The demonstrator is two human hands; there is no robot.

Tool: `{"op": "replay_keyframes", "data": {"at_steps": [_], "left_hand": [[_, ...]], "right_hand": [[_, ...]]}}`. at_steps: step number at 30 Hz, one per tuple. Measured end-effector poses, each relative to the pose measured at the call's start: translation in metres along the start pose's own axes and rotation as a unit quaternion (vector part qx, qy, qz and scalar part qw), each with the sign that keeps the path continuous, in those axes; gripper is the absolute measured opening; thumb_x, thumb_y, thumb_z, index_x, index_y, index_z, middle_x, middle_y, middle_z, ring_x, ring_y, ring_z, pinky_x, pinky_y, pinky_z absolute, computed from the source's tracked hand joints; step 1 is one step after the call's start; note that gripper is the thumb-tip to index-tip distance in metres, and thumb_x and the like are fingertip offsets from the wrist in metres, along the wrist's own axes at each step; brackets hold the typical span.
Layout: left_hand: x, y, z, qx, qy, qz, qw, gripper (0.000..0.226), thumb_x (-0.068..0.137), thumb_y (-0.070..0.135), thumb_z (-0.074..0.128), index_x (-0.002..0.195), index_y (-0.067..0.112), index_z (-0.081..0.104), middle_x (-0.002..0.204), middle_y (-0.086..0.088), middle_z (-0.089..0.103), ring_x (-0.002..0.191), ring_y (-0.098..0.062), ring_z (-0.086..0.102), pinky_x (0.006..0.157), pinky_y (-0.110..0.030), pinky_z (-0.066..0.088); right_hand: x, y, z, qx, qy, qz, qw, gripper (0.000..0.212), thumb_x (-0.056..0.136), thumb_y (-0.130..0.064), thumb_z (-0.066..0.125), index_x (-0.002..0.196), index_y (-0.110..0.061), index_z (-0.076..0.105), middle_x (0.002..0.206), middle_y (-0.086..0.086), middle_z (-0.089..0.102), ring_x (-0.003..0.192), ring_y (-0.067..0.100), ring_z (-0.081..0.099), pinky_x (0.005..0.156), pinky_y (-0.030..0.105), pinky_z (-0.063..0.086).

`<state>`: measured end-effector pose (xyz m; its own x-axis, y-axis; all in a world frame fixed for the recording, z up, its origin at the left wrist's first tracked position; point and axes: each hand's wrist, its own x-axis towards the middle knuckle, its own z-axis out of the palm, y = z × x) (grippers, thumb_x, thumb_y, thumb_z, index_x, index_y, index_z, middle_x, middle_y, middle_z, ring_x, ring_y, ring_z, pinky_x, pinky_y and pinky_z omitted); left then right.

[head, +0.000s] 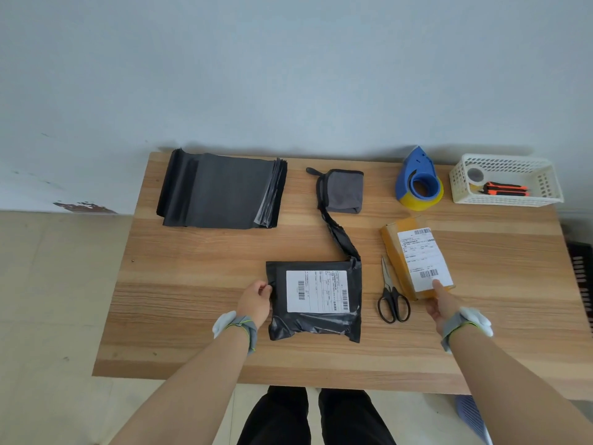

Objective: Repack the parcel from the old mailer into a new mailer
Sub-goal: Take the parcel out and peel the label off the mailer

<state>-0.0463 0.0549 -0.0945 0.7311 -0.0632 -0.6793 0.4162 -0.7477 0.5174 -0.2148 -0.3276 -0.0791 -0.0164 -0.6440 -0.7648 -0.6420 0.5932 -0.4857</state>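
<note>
On the wooden tabletop, left hand pinches the labelled black plastic mailer; right of it, right hand grips the labelled brown cardboard box.

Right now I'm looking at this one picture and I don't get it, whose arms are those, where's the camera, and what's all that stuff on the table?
No machine here: a person wears a camera on the head, looking down at their own two bare arms. The left hand grips the edge of a black plastic mailer with a white label. The right hand holds the near end of a brown cardboard box with a white label. On the wooden table also lie black-handled scissors, a stack of flat black mailers, a folded grey cloth, a torn black plastic strip, a blue tape dispenser with yellow tape and a white plastic basket holding an orange-and-black tool.
</note>
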Motion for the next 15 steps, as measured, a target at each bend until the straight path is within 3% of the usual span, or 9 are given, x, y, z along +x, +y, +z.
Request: {"op": "replay_keyframes", "data": {"at_steps": [2, 3, 6, 8, 11, 15], "left_hand": [[-0.001, 0.007, 0.005, -0.003, -0.005, 0.003, 1.000, 0.020, 0.099, 0.030, 0.048, 0.111, 0.020, 0.060, 0.095, -0.005, 0.069, 0.082, -0.027, 0.068, 0.076, -0.035, 0.051], [-0.002, 0.009, 0.007, -0.003, -0.005, 0.006, 1.000, 0.021, 0.099, 0.030, 0.048, 0.111, 0.020, 0.060, 0.097, -0.005, 0.069, 0.083, -0.027, 0.068, 0.077, -0.035, 0.051], [-0.006, 0.018, 0.012, 0.007, -0.015, 0.007, 1.000, 0.018, 0.100, 0.030, 0.046, 0.109, 0.021, 0.059, 0.092, -0.009, 0.071, 0.082, -0.025, 0.065, 0.071, -0.030, 0.043], [-0.008, 0.023, 0.016, 0.008, -0.020, 0.012, 1.000, 0.016, 0.100, 0.029, 0.046, 0.104, 0.021, 0.059, 0.083, -0.008, 0.071, 0.075, -0.022, 0.064, 0.065, -0.028, 0.040], [-0.007, 0.027, 0.025, 0.017, -0.026, 0.018, 0.999, 0.022, 0.099, 0.029, 0.045, 0.099, 0.017, 0.063, 0.073, -0.003, 0.070, 0.068, -0.018, 0.063, 0.058, -0.028, 0.039], [-0.003, 0.034, 0.036, 0.013, -0.034, 0.026, 0.999, 0.023, 0.099, 0.028, 0.045, 0.097, 0.014, 0.064, 0.073, -0.004, 0.071, 0.072, -0.022, 0.066, 0.064, -0.030, 0.043]], "right_hand": [[0.000, -0.001, -0.010, -0.143, 0.046, -0.002, 0.989, 0.078, 0.064, -0.082, 0.053, 0.122, -0.029, 0.056, 0.086, -0.001, 0.073, 0.075, 0.020, 0.070, 0.080, 0.039, 0.049], [-0.005, -0.005, -0.012, -0.211, 0.072, -0.019, 0.975, 0.081, 0.066, -0.081, 0.050, 0.128, -0.029, 0.053, 0.094, 0.004, 0.073, 0.082, 0.026, 0.070, 0.086, 0.041, 0.048], [-0.022, -0.017, -0.006, -0.253, 0.145, -0.114, 0.950, 0.069, 0.086, -0.056, 0.054, 0.140, -0.016, 0.043, 0.131, 0.018, 0.056, 0.115, 0.037, 0.056, 0.100, 0.047, 0.040], [-0.024, -0.027, 0.001, -0.254, 0.188, -0.161, 0.935, 0.062, 0.090, -0.046, 0.056, 0.141, -0.013, 0.043, 0.141, 0.019, 0.045, 0.127, 0.039, 0.044, 0.105, 0.050, 0.034], [-0.021, -0.037, 0.015, -0.325, 0.170, -0.239, 0.899, 0.054, 0.093, -0.044, 0.054, 0.137, -0.014, 0.048, 0.140, 0.016, 0.045, 0.130, 0.037, 0.040, 0.108, 0.050, 0.030], [-0.010, -0.061, 0.038, -0.376, 0.135, -0.313, 0.861, 0.051, 0.096, -0.042, 0.050, 0.136, -0.011, 0.049, 0.138, 0.015, 0.049, 0.128, 0.035, 0.042, 0.105, 0.047, 0.032]]}}
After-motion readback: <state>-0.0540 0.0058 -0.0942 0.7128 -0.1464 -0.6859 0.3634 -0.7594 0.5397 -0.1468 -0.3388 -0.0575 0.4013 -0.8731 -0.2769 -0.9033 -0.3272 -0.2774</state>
